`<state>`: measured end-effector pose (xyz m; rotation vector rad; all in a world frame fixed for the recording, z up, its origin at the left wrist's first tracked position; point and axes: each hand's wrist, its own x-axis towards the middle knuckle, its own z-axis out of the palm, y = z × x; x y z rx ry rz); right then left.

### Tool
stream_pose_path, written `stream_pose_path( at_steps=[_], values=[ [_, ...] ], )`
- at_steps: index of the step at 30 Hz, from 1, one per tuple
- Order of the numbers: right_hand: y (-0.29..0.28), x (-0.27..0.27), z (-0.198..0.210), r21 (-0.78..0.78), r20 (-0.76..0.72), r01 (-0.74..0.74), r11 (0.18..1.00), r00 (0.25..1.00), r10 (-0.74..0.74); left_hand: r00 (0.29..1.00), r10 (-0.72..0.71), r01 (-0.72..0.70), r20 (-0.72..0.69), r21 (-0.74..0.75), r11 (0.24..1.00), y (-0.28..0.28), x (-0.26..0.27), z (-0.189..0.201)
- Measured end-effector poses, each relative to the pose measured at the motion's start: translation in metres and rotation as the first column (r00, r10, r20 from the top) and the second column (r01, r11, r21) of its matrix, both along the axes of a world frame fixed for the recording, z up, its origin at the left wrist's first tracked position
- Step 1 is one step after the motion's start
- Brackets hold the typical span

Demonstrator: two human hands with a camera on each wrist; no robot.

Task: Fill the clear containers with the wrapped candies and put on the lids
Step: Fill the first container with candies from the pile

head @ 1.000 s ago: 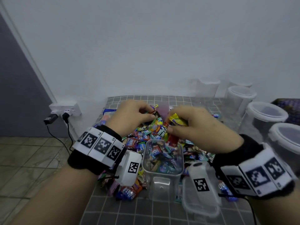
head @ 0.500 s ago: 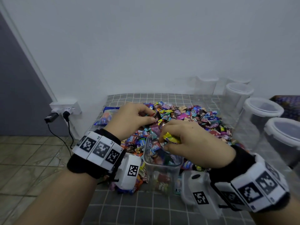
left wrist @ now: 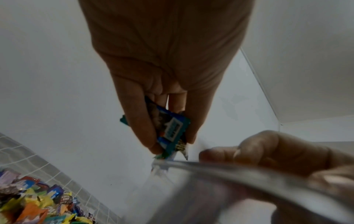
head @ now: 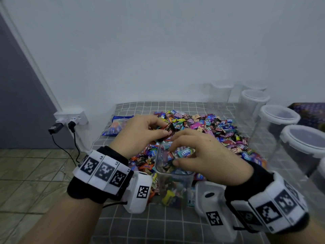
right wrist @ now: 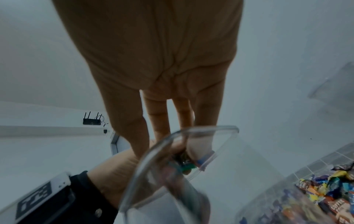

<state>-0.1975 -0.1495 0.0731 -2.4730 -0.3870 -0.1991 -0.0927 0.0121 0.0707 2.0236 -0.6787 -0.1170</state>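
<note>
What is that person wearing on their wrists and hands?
The hands are bare, with no gloves. Each wrist carries a black fabric cuff wrapped by a band of white blocks printed with black-and-white square code markers: left wristband, right wristband. A white rounded camera housing, also bearing a marker, hangs under each wrist: left one, right one. A thin black cable runs from the left cuff. No sleeves show.

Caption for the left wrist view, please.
Left hand pinches blue-wrapped candies above the clear container's rim, right hand alongside.
</note>
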Motion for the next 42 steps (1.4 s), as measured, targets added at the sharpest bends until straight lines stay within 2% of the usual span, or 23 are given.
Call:
stream_pose_path(
  at_steps=[4,7,10,14,18,26,32,36,38,40,42],
  values=[
    [-0.004,-0.006,-0.008,0.214,0.075,0.062,0.975,0.994,-0.079,1.0,-0.018,0.018,0.019,0.003,1.0,0.002,-0.007,0.002],
    [-0.011,-0.012,-0.016,0.229,-0.09,0.082,0.97,0.994,-0.063,0.999,-0.044,0.044,0.025,-0.002,0.999,0.001,-0.015,0.006],
    [-0.016,-0.013,-0.027,0.286,-0.268,0.111,0.952,0.963,-0.032,0.996,-0.081,0.08,0.042,0.037,0.996,-0.002,-0.023,0.009],
    [-0.017,-0.01,-0.043,0.365,-0.331,0.144,0.92,0.943,-0.016,0.99,-0.127,0.115,0.069,0.151,0.982,-0.005,-0.03,0.006],
    [-0.019,-0.006,-0.053,0.438,-0.331,0.161,0.884,0.944,-0.008,0.974,-0.167,0.13,0.152,0.23,0.965,-0.008,-0.036,0.002],
    [-0.021,-0.003,-0.056,0.437,-0.314,0.137,0.889,0.949,0.008,0.948,-0.256,0.213,0.188,0.221,0.952,-0.01,-0.04,-0.008],
    [-0.022,-0.004,-0.057,0.44,-0.306,0.13,0.889,0.952,0.012,0.962,-0.241,0.232,0.131,0.084,0.969,-0.012,-0.04,-0.007],
    [-0.023,-0.005,-0.058,0.415,-0.342,0.139,0.899,0.94,0.012,0.99,-0.12,0.127,0.067,-0.115,0.985,-0.004,-0.034,-0.006],
    [-0.026,-0.005,-0.057,0.339,-0.378,0.115,0.934,0.926,0.024,0.998,-0.045,0.051,0.044,-0.156,0.986,0.002,-0.026,-0.006],
    [-0.033,-0.004,-0.058,0.232,-0.45,0.082,0.969,0.893,0.032,1.0,0.009,-0.008,0.011,-0.124,0.992,0.011,-0.014,-0.01],
    [-0.043,0.001,-0.062,0.148,-0.518,0.053,0.988,0.855,0.032,0.999,0.034,-0.035,-0.031,-0.031,0.999,0.02,0.0,-0.017]
  ],
)
